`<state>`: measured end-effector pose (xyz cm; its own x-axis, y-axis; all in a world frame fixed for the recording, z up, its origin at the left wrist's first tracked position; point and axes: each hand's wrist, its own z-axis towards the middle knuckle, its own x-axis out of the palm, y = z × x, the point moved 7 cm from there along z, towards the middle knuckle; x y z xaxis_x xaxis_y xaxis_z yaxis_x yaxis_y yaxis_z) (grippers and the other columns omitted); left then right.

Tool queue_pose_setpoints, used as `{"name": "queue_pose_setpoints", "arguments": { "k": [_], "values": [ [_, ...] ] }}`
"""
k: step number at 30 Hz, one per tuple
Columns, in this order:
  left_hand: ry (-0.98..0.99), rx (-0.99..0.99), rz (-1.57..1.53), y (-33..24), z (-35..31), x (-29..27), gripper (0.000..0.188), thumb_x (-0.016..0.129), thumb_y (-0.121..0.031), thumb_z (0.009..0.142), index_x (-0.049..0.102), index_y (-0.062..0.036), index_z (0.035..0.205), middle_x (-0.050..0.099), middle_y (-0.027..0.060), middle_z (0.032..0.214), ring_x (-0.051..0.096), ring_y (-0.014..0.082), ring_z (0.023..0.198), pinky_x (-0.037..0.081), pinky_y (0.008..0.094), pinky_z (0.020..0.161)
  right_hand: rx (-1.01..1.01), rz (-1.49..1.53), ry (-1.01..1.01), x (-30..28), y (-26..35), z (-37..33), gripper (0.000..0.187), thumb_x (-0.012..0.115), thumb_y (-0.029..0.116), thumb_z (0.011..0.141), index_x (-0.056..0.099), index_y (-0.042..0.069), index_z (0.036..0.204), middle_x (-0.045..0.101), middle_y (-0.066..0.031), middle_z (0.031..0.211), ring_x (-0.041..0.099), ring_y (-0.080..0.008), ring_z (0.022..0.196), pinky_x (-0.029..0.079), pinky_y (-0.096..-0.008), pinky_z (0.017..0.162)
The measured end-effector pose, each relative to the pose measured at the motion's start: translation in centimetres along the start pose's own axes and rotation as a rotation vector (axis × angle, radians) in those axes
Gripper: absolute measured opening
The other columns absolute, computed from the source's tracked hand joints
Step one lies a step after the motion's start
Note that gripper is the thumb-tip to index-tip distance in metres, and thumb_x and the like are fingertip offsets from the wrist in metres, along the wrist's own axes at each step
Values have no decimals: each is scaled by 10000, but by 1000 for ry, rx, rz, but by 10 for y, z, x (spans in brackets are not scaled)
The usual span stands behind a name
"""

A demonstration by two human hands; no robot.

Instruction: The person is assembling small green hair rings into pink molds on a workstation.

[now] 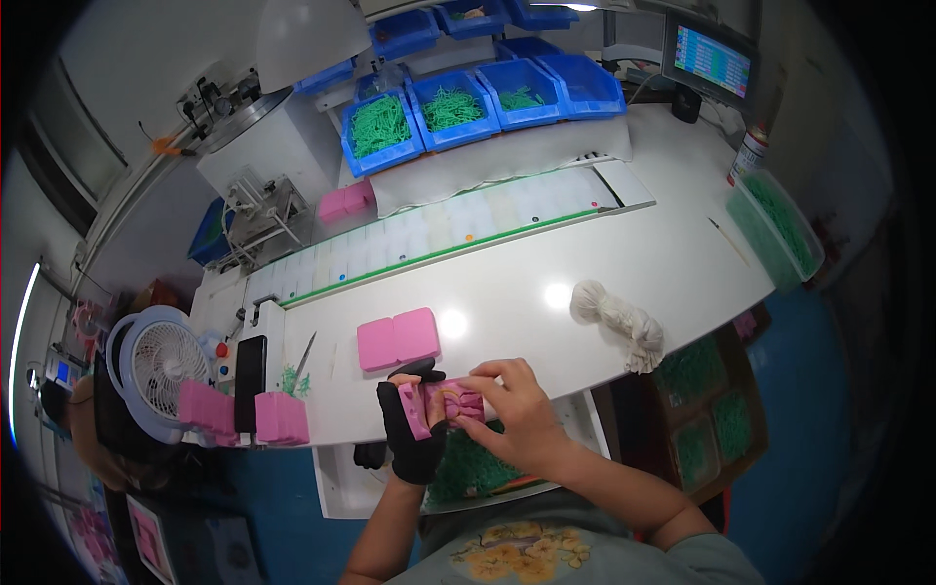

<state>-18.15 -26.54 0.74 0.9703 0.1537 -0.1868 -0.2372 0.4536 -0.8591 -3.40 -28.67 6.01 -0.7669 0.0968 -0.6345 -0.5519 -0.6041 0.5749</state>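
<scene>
Wrapped in a black glove with bare fingertips, my left hand (411,429) grips a pink molded block (417,413) in front of my body. The block has raised and recessed shapes on it, too small to make out. My bare right hand (522,417) comes from the right, with thumb and fingers closed on the block's right end. Just beyond my hands, two pink blocks (398,339) lie side by side on the white table (507,292). Below my hands is an open white drawer (338,487) with green pieces (468,468) inside.
A conveyor strip (429,229) crosses the table, with blue bins (453,107) of green parts behind it. To the right are a bundled white cloth (619,325) and a clear tub (775,229). Tweezers (307,353), pink stacks (281,419) and a fan (168,356) are at left.
</scene>
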Motion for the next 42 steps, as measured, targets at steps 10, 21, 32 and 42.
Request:
{"name": "queue_pose_setpoints", "arguments": {
  "k": [10,21,32,42],
  "values": [
    [-15,54,-72,-26,-9,18,281,603,-46,907,400,-44,1101,516,115,1058,559,150,968,459,292,850,608,1122,-23,43,-46,-33,346,684,121,876,495,-28,1123,638,-99,943,652,-132,815,543,-262,690],
    [-69,-241,-25,4,-17,14,380,665,-271,891,538,-16,1142,564,70,950,570,158,875,465,309,777,518,788,-95,25,-46,-28,211,651,169,897,575,-3,992,648,-96,806,650,-123,741,519,-278,625],
    [-23,-332,-256,-1,-23,27,393,612,-293,934,512,-21,1199,521,19,960,506,90,832,439,238,734,268,284,-141,1,-31,-20,183,650,162,878,623,-19,888,620,-147,782,616,-273,680,476,-334,622],
    [-107,-175,10,15,-18,17,337,621,-276,917,572,9,1091,577,29,844,577,111,753,473,246,677,485,646,-141,23,-48,-35,403,466,350,1002,590,-14,880,583,-160,679,584,-284,595,446,-364,581]
  ]
}}
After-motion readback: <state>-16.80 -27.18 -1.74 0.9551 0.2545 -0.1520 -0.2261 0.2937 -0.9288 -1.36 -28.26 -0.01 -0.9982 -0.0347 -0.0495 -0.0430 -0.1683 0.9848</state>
